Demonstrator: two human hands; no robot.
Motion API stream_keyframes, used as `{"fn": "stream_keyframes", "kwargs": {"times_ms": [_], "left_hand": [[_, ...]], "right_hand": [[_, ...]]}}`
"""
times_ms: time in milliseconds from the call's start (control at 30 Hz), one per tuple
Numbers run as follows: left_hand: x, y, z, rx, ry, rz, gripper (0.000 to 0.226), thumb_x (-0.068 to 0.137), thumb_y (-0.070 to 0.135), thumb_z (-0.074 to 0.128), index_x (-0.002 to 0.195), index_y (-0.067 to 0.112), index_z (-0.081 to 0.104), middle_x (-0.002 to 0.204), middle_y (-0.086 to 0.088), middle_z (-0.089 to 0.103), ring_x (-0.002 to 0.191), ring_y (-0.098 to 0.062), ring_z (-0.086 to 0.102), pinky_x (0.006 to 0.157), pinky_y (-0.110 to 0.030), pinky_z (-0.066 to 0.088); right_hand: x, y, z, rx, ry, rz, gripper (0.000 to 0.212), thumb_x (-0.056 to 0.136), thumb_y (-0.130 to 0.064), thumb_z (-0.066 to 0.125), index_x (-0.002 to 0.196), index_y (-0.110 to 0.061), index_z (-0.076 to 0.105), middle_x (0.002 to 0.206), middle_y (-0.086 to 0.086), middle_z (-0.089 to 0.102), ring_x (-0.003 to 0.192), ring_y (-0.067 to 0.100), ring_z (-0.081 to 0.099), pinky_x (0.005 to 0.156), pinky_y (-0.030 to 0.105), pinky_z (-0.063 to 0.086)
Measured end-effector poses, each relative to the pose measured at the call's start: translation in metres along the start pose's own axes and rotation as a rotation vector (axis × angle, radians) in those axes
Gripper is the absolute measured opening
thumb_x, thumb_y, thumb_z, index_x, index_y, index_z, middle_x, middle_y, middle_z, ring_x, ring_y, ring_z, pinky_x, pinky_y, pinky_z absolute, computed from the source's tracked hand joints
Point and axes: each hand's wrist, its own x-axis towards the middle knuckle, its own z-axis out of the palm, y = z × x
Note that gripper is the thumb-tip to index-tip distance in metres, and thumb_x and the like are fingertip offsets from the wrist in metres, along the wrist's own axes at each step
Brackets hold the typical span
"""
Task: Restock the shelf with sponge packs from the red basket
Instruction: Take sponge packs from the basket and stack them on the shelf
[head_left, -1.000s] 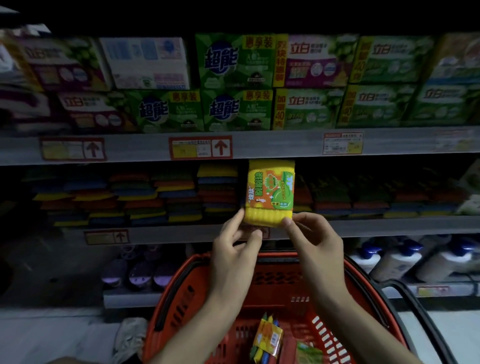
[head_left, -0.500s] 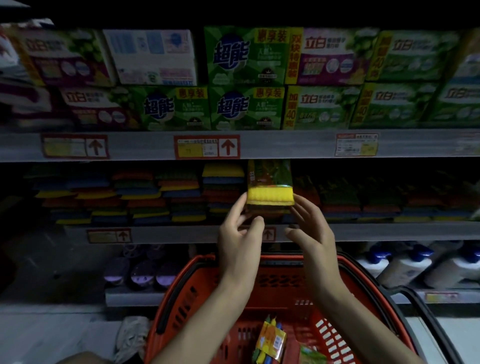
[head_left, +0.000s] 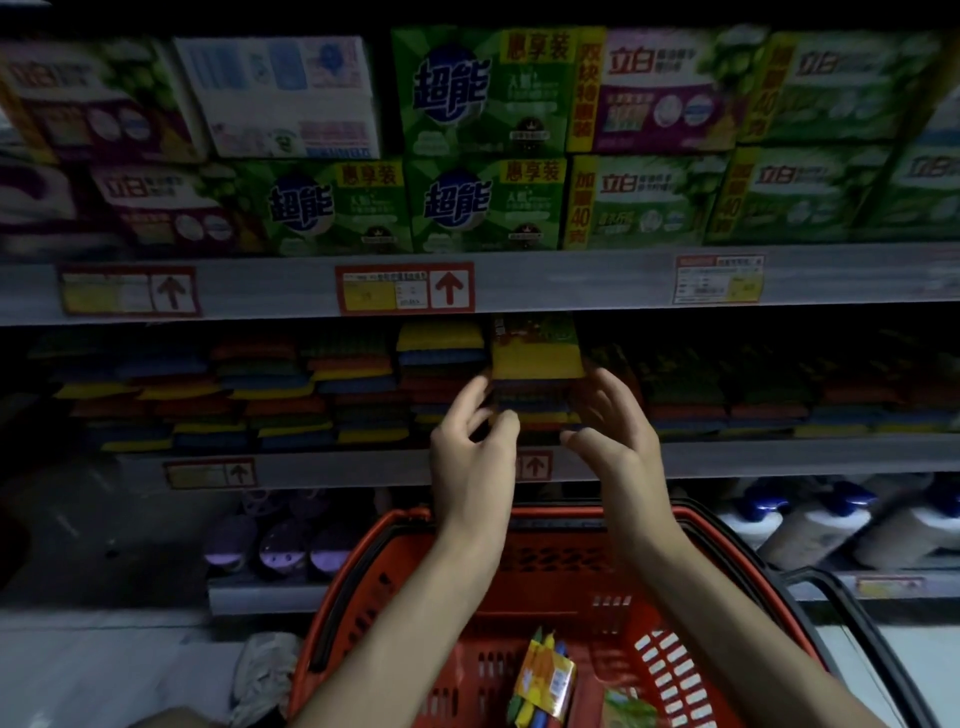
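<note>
We see a yellow sponge pack (head_left: 537, 353) lying flat at the centre of the frame, on top of a stack of coloured sponges (head_left: 535, 410) on the middle shelf (head_left: 779, 457). Its printed green and orange face tilts back into the dark under the shelf above.

Our left hand (head_left: 470, 447) is just below and left of the pack. Its fingers (head_left: 475, 395) are loosely bent and released, grasping nothing. Our right hand (head_left: 613, 431) mirrors it on the right, and its fingers (head_left: 602, 387) are spread, relaxed and reaching up towards the stack's right edge. We cannot tell whether any fingertip touches the stack or the pack.

More sponge stacks (head_left: 260, 395) fill the shelf to either side. The upper shelf holds green and purple soap boxes (head_left: 483, 202), and a red price label with an arrow (head_left: 405, 288) sits on its front edge.

At the bottom of the frame, under our forearms, is the red basket (head_left: 363, 571). Inside it we see another sponge pack (head_left: 545, 680) standing on end, with a green-printed pack (head_left: 628, 706) beside it. White bottles with blue caps (head_left: 810, 525) stand on the lowest shelf at the right.
</note>
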Motion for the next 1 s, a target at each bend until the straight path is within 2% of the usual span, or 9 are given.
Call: {"fn": "stream_keyframes", "kwargs": {"times_ms": [167,233,333,467,633,700,800,933,1000], "left_hand": [[0.002,0.001,0.001,0.022,0.003,0.009,0.053,0.099,0.012,0.061,0.149,0.024,0.050,0.122,0.019,0.055,0.121,-0.001,0.054,0.090,-0.014,0.042],[0.002,0.002,0.001,0.045,0.008,0.017,0.052,0.100,0.013,0.060,0.150,0.024,0.050,0.123,0.018,0.055,0.119,0.000,0.054,0.086,-0.010,0.041],[0.003,0.003,0.001,0.075,0.009,0.030,0.051,0.101,0.014,0.059,0.149,0.026,0.050,0.123,0.016,0.055,0.102,0.009,0.056,0.078,-0.006,0.040],[0.003,0.005,0.002,0.109,0.009,0.031,0.052,0.101,0.018,0.059,0.151,0.028,0.047,0.124,0.013,0.056,0.094,0.013,0.053,0.072,-0.004,0.037],[0.006,0.005,-0.001,0.115,0.020,0.038,0.053,0.101,0.019,0.058,0.152,0.027,0.045,0.139,0.005,0.058,0.116,-0.003,0.057,0.084,-0.012,0.040],[0.007,0.004,-0.001,0.113,0.023,0.041,0.053,0.101,0.019,0.058,0.152,0.027,0.045,0.140,0.003,0.059,0.126,-0.010,0.055,0.093,-0.019,0.041],[0.009,0.003,-0.003,0.105,0.033,0.047,0.052,0.100,0.018,0.059,0.151,0.026,0.047,0.133,0.006,0.060,0.118,-0.007,0.057,0.083,-0.012,0.042],[0.010,0.001,-0.008,0.110,0.042,0.049,0.052,0.100,0.019,0.059,0.150,0.028,0.048,0.131,0.005,0.062,0.114,-0.005,0.058,0.079,-0.010,0.041],[0.012,-0.001,-0.010,0.100,0.044,0.051,0.050,0.100,0.017,0.059,0.148,0.027,0.051,0.128,0.006,0.063,0.107,-0.001,0.060,0.078,-0.010,0.042]], "right_hand": [[0.002,-0.005,0.000,-0.050,-0.012,0.022,0.080,0.079,-0.020,0.066,0.153,-0.030,0.038,0.153,-0.009,0.046,0.141,0.009,0.043,0.115,0.040,0.041],[0.005,-0.007,0.000,-0.074,-0.009,0.010,0.076,0.089,-0.009,0.068,0.156,-0.024,0.036,0.153,-0.008,0.044,0.139,0.007,0.042,0.110,0.029,0.041],[0.007,-0.011,0.001,-0.107,0.000,0.016,0.072,0.093,0.001,0.063,0.156,-0.021,0.036,0.143,-0.015,0.043,0.130,-0.001,0.038,0.096,0.011,0.037],[0.008,-0.013,0.003,-0.128,0.013,0.019,0.073,0.092,0.001,0.063,0.156,-0.021,0.035,0.146,-0.012,0.043,0.133,0.000,0.038,0.107,0.025,0.037],[0.009,-0.012,0.003,-0.184,0.015,-0.022,0.068,0.090,0.000,0.065,0.151,-0.022,0.045,0.148,-0.007,0.052,0.137,0.010,0.048,0.114,0.038,0.043],[0.010,-0.012,0.003,-0.190,0.014,-0.027,0.065,0.090,0.000,0.064,0.149,-0.022,0.047,0.144,-0.009,0.055,0.133,0.008,0.050,0.110,0.032,0.045],[0.008,-0.016,0.003,-0.180,0.014,-0.033,0.065,0.092,0.002,0.063,0.148,-0.024,0.045,0.136,-0.015,0.053,0.126,0.002,0.047,0.097,0.014,0.042],[0.008,-0.013,0.003,-0.176,0.009,-0.043,0.066,0.091,0.003,0.063,0.146,-0.029,0.046,0.133,-0.017,0.055,0.127,0.003,0.049,0.103,0.022,0.044],[0.009,-0.013,0.002,-0.187,0.015,-0.056,0.067,0.091,0.003,0.063,0.148,-0.026,0.046,0.139,-0.012,0.054,0.127,0.003,0.050,0.098,0.017,0.043]]}}
